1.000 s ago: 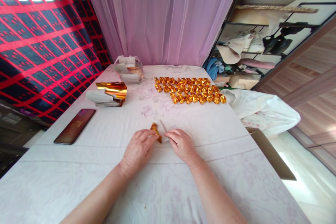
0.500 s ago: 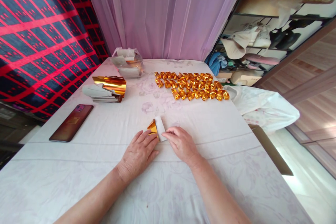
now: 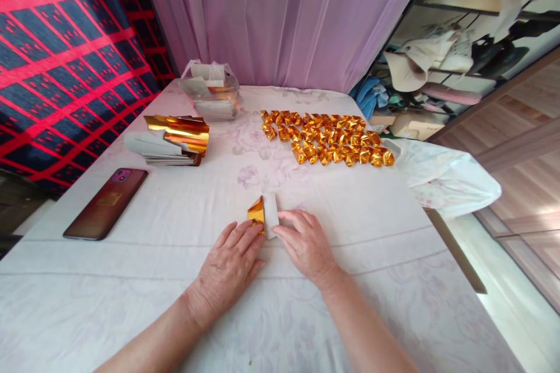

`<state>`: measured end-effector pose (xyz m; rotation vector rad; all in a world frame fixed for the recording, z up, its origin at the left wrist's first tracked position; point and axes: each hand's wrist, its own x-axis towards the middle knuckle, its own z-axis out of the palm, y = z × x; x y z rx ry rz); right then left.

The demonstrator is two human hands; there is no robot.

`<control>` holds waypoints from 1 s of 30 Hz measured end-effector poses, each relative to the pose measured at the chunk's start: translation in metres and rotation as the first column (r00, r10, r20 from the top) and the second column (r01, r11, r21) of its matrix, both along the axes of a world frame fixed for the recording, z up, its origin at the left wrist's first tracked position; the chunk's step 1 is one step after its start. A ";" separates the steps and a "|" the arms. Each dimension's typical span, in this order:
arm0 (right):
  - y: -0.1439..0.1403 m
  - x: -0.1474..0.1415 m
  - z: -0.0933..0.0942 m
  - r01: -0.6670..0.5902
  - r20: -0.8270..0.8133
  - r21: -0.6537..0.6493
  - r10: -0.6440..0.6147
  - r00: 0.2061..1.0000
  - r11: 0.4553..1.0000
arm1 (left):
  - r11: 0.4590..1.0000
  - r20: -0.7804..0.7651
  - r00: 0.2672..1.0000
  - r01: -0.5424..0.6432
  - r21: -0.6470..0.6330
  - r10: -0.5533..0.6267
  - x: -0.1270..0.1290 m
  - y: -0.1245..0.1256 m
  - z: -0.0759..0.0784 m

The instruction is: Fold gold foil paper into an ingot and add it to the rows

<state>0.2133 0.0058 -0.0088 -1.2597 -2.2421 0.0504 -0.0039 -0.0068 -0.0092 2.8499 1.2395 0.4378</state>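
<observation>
A piece of gold foil paper [image 3: 256, 209] lies partly folded on the cloth, its white backing [image 3: 271, 210] turned up as a strip on the right side. My left hand [image 3: 230, 256] rests flat on the lower part of the gold side, fingers stretched out and holding it down against the table. At the right edge of the white strip is my right hand [image 3: 306, 245]. Its thumb touches the strip low down, while the index finger sits apart, higher along the same edge. The right palm is hidden.
Rows of folded gold foil pieces [image 3: 326, 136] stand at the back right. On the left lie a stack of foil sheets [image 3: 175, 143] and a phone [image 3: 107, 204]. A clear plastic bag [image 3: 214, 93] holds more paper behind them. A white bag [image 3: 455, 178] hangs beyond the table's right edge.
My right thumb and index finger have moved apart along the strip's edge. The foil paper has turned slightly more upright. The whole view has shifted a little.
</observation>
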 end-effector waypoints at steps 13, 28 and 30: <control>0.005 -0.001 0.004 -0.083 -0.082 -0.175 0.070 0.994 0.981 | 0.998 0.018 0.998 -0.058 0.031 0.057 0.002 -0.005 0.006; 0.008 -0.013 -0.002 0.106 -0.197 -0.221 -0.151 0.969 0.969 | 0.998 0.029 0.999 -0.044 0.040 0.043 0.002 -0.006 0.004; 0.008 -0.015 -0.001 0.121 -0.203 -0.239 -0.171 0.964 0.963 | 0.998 0.035 0.999 -0.041 0.042 0.040 0.003 -0.007 0.005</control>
